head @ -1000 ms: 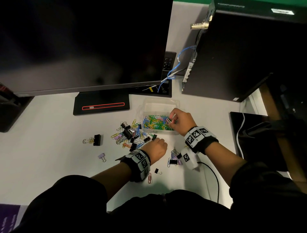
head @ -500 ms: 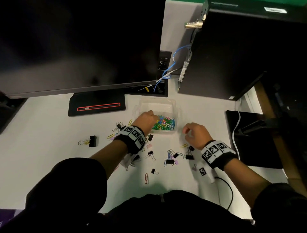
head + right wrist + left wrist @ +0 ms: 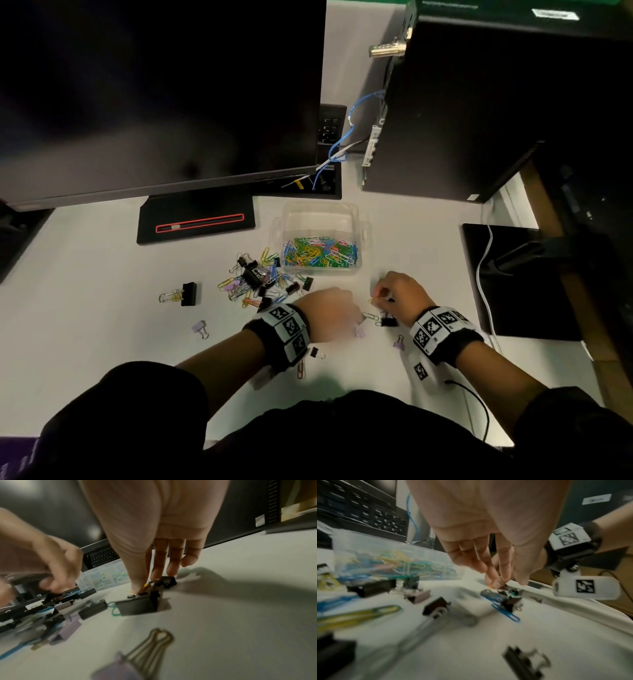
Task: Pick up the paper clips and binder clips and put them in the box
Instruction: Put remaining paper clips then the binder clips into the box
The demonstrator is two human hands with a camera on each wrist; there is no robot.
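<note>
1. A clear plastic box (image 3: 322,219) is seen on the white desk (image 3: 85,308), just in front of the monitor base (image 3: 197,224); it is partly filled with coloured paper clips (image 3: 320,253).
2. A loose heap of paper clips and binder clips (image 3: 260,277) is left on the desk just left of the box, touching nothing but the desk.
3. The right hand (image 3: 400,294) is lowered to the desk in front of the box's right corner. Thumb and forefinger are pinched on a small yellow paper clip (image 3: 371,300); the other fingers (image 3: 173,561) are held straight down beside it.
4. A black binder clip (image 3: 388,321) is lying right under that hand, with a green clip poking from beneath it in the right wrist view.
5. The left hand (image 3: 329,313) is held low over the desk, near the right hand. Fingers are curled downward; whether anything is held cannot be told, as the hand is blurred.
6. A blue paper clip (image 3: 505,608) is seen by the black binder clip in the left wrist view.
7. Strays are scattered: a large black binder clip (image 3: 187,294) well left, lilac binder clips (image 3: 199,328) (image 3: 399,342), a small black one (image 3: 315,352) and a red paper clip (image 3: 301,369) by the left wrist.
8. A computer tower (image 3: 479,109) is stood behind and right of the box.
</note>
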